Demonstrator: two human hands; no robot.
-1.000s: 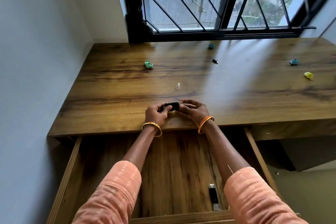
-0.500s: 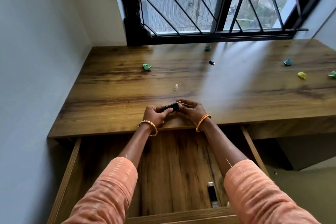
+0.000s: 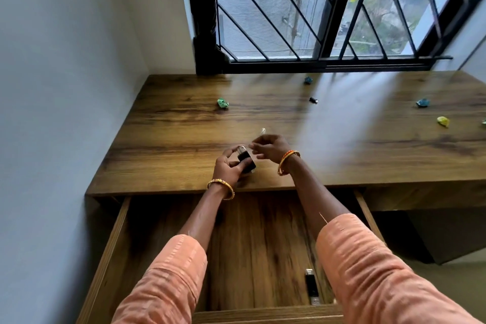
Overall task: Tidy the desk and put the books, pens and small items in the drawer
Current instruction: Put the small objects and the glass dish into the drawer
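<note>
My left hand grips a small black device with a silver end just above the front of the wooden desk. My right hand hovers beside it, off the device, fingers loosely curled, nothing visible in them. A small clear cap lies on the desk just beyond its fingertips. The drawer below stands pulled out, and a black USB stick lies near its front right corner, beside my right sleeve.
Crumpled paper bits lie scattered on the desk: green at the left, blue by the window, blue and yellow at the right. A tiny black cap sits mid-desk. A wall closes the left side.
Both hands were together on the black device. Now my right hand has let go and moved up and right toward the clear cap; my left hand alone holds the device, tilted more upright.
</note>
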